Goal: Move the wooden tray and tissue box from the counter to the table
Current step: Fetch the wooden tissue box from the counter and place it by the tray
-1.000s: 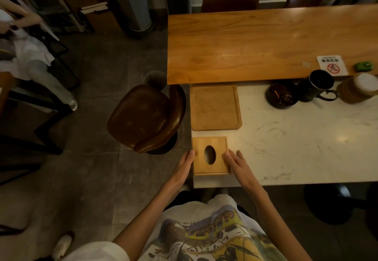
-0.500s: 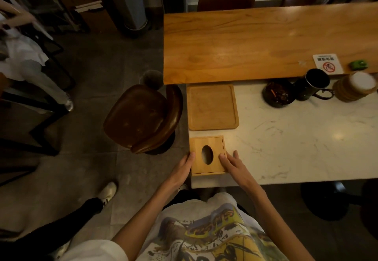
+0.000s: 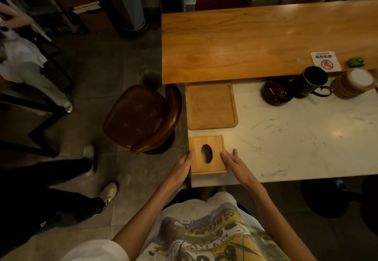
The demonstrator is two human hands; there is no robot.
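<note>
From the head camera we look down on a white marble-patterned table (image 3: 296,137) that butts against a long orange-brown wooden counter (image 3: 255,41). A square light-wood tissue box with an oval slot in its lid (image 3: 207,153) sits at the table's near left corner. Our left hand (image 3: 181,168) lies flat against the box's left side and our right hand (image 3: 235,163) against its right side, fingers straight and extended, so the box is pressed between two open palms rather than clutched. Just beyond the box, apart from it by a narrow strip of marble, lies a flat rectangular wooden tray with a raised rim (image 3: 211,106), its far edge close to the counter. Farther right on the table stand a dark round ashtray (image 3: 277,92), a black mug (image 3: 309,81) and a stack of round wooden coasters (image 3: 353,83). A brown leather chair (image 3: 143,117) stands left of the table.
</note>
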